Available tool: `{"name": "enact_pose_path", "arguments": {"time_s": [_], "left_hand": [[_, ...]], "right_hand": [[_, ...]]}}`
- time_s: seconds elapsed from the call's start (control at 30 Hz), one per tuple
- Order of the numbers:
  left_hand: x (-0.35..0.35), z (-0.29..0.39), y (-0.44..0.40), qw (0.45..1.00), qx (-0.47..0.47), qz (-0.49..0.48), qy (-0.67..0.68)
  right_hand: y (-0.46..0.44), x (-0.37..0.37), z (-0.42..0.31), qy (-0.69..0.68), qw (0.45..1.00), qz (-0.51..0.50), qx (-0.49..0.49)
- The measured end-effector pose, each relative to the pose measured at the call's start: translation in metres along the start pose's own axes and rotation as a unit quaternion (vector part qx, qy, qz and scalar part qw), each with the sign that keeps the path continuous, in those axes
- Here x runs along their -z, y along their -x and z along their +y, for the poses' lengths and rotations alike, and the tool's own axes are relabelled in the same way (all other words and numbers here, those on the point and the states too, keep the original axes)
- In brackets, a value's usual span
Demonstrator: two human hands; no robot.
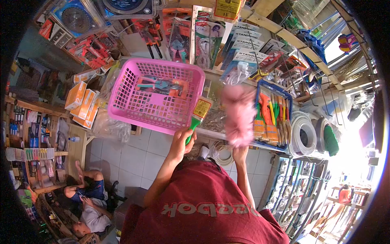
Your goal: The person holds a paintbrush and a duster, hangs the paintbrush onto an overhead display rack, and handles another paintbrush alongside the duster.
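Shop interior, daylight at the right: tiled floor (130,156), wall stock ahead, shelving at both sides. A person (95,217) sits at the lower left.

- Pink plastic basket (164,64), perforated, in front of you, left of centre; packaged cutting tool with turquoise handles (152,86) inside.
- Blue basket (275,86), to your right; filled with paintbrushes (271,118), handles orange, green and yellow.
- White cable coil (311,134), standing beside the blue basket.
- Pink bundle (240,118), motion-blurred, exact kind unclear; raised between the two baskets. Your right hand (240,152) grips its lower end; the individual fingers are hidden.
- Orange-and-white boxes (83,103), grouped left of the pink basket.
- Paintbrush with green handle (196,121), yellow label near its head; your left hand (180,142) is closed around the handle. Brush head overlaps the pink basket's right edge in view; whether they touch, you cannot tell.
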State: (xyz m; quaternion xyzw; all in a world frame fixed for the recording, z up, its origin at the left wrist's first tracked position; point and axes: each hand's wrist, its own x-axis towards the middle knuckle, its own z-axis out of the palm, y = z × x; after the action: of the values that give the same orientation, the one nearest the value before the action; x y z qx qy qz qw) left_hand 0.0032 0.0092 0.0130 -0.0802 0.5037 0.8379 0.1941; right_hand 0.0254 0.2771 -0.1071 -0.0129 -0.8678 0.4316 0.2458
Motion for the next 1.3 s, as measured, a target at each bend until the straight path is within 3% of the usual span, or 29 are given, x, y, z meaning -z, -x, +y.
{"name": "enact_pose_path", "arguments": {"time_s": [0.07, 0.1, 0.17, 0.27, 0.3, 0.37, 0.5, 0.53, 0.63, 0.67, 0.77, 0.83, 0.9, 0.93, 1.0, 1.03, 1.07, 1.1, 1.13, 1.17, 1.23, 1.27, 1.3], "left_hand": [[0.001, -0.002, 0.0, 0.998, 0.036, -0.022, 0.054], [0.002, -0.003, 0.0, 0.994, 0.055, -0.036, 0.085], [0.003, -0.006, -0.002, 0.986, 0.078, -0.064, 0.132], [0.004, -0.007, -0.001, 0.976, 0.092, -0.098, 0.171], [0.003, -0.008, -0.001, 0.973, 0.094, -0.105, 0.18], [0.003, -0.009, -0.002, 0.966, 0.101, -0.121, 0.203], [0.003, -0.01, -0.004, 0.955, 0.106, -0.152, 0.23], [0.003, -0.01, -0.004, 0.954, 0.107, -0.161, 0.229], [0.0, -0.012, -0.005, 0.958, 0.106, -0.148, 0.221], [-0.001, -0.014, -0.006, 0.958, 0.102, -0.152, 0.22], [-0.004, -0.015, -0.007, 0.958, 0.091, -0.155, 0.222], [-0.009, -0.016, -0.005, 0.956, 0.097, -0.157, 0.229], [-0.008, -0.017, -0.004, 0.935, 0.109, -0.204, 0.27], [-0.009, -0.016, -0.005, 0.923, 0.112, -0.228, 0.29], [-0.014, -0.008, -0.002, 0.94, 0.126, -0.178, 0.26], [-0.016, -0.005, 0.0, 0.948, 0.134, -0.152, 0.246], [-0.013, -0.011, -0.002, 0.935, 0.119, -0.19, 0.276], [-0.015, -0.011, 0.0, 0.939, 0.122, -0.186, 0.264], [-0.019, -0.009, 0.003, 0.942, 0.125, -0.183, 0.251], [-0.022, -0.007, 0.003, 0.946, 0.126, -0.18, 0.237], [-0.016, -0.022, -0.001, 0.937, 0.108, -0.224, 0.245], [-0.012, -0.031, -0.003, 0.932, 0.099, -0.243, 0.25], [-0.016, -0.027, -0.003, 0.928, 0.115, -0.242, 0.257]], "right_hand": [[0.002, 0.005, 0.002, 0.032, 0.998, -0.056, -0.006], [0.004, 0.012, 0.0, 0.03, 0.981, -0.14, -0.133], [0.002, 0.006, -0.004, -0.054, 0.982, -0.018, -0.182], [-0.006, 0.004, -0.021, -0.07, 0.996, 0.061, 0.009], [-0.01, 0.007, -0.036, -0.088, 0.996, 0.015, 0.009], [0.015, 0.009, 0.016, 0.018, 0.979, -0.146, -0.14], [0.0, 0.012, -0.033, -0.078, 0.982, -0.033, -0.167], [0.007, 0.002, -0.022, -0.149, 0.985, 0.008, -0.089], [0.012, 0.009, -0.021, 0.024, 0.965, -0.187, -0.181], [0.013, 0.007, -0.026, -0.008, 0.971, -0.128, -0.2], [0.014, 0.004, -0.012, -0.081, 0.989, -0.045, -0.117], [0.025, -0.003, 0.01, 0.004, 0.995, -0.07, -0.076], [0.027, 0.003, 0.018, -0.027, 0.986, -0.15, -0.065], [0.025, 0.006, 0.015, -0.051, 0.991, -0.117, -0.03], [0.022, 0.014, 0.001, -0.099, 0.993, -0.053, 0.041], [0.024, 0.016, 0.006, -0.083, 0.995, -0.051, 0.027], [0.026, 0.018, 0.011, -0.067, 0.996, -0.05, 0.013], [0.021, 0.02, 0.018, 0.22, 0.946, -0.236, -0.022], [0.024, 0.02, 0.021, 0.046, 0.971, -0.195, -0.129], [0.024, 0.018, 0.024, -0.132, 0.954, -0.143, -0.229], [0.005, 0.032, -0.02, -0.143, 0.973, -0.175, -0.041], [0.02, 0.034, 0.013, -0.125, 0.961, -0.242, -0.058], [0.018, 0.035, 0.01, -0.114, 0.977, -0.178, -0.035]]}}
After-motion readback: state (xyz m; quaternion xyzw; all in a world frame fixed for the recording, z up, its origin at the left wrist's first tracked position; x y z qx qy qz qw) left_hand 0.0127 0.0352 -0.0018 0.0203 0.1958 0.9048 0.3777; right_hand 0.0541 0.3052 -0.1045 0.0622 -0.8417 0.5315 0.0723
